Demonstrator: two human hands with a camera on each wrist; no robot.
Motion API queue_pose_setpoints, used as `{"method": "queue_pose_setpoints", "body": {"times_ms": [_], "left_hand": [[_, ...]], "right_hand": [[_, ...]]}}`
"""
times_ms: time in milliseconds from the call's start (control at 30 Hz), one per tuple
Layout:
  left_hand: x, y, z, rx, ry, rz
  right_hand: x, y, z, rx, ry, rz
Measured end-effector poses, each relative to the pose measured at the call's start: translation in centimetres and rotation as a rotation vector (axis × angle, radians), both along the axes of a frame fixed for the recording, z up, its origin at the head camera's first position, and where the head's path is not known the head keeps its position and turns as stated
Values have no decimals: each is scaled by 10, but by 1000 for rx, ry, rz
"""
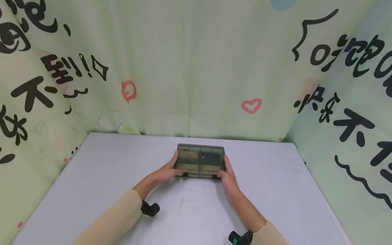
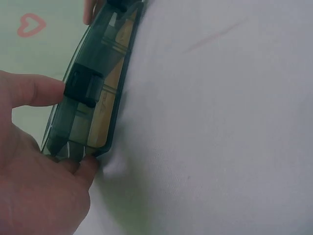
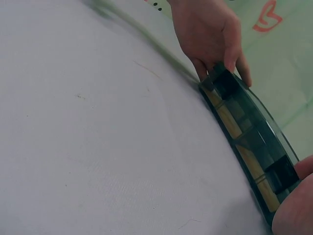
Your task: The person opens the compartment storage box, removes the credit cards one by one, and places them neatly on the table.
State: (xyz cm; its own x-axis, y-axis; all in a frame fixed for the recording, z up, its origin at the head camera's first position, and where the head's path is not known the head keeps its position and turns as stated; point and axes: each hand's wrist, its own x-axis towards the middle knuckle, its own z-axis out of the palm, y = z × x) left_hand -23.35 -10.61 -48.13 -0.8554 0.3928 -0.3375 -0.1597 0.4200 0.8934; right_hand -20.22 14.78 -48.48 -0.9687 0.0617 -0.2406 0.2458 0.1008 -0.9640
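A flat, see-through dark plastic compartment box (image 1: 200, 161) with its lid down is held between both hands near the far side of the table. Tan pieces and a darker one show through the lid, but their kind is unclear. My left hand (image 1: 165, 173) grips the left end, its thumb at a black latch (image 2: 84, 85) on the front edge and fingers under the end. At the opposite end my right hand (image 1: 229, 178) grips the box, thumb by the other latch (image 3: 282, 175). Whether the underside touches the table cannot be told.
A white-covered table (image 1: 260, 190) spreads around the box. Behind it hangs a pale green curtain (image 1: 190, 68) with black lettering and red hearts, and similar cloth encloses the left and right sides. Each wrist wears a small black camera (image 1: 150, 208).
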Motion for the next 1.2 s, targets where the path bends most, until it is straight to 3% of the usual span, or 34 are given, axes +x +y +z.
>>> {"method": "queue_pose_setpoints", "body": {"times_ms": [367,600,800,1067,1200], "left_hand": [[1,11,-2,55,-59,60],[0,12,-2,51,-85,77],[1,10,-2,73,-84,95],[2,8,-1,80,-83,105],[2,8,-1,96,-74,126]], "right_hand": [[2,-2,7,-12,12,8],[2,-3,2,-41,24,0],[4,-1,-8,99,75,67],[-1,9,-4,70,-70,70],[-5,17,1,77,-102,83]]}}
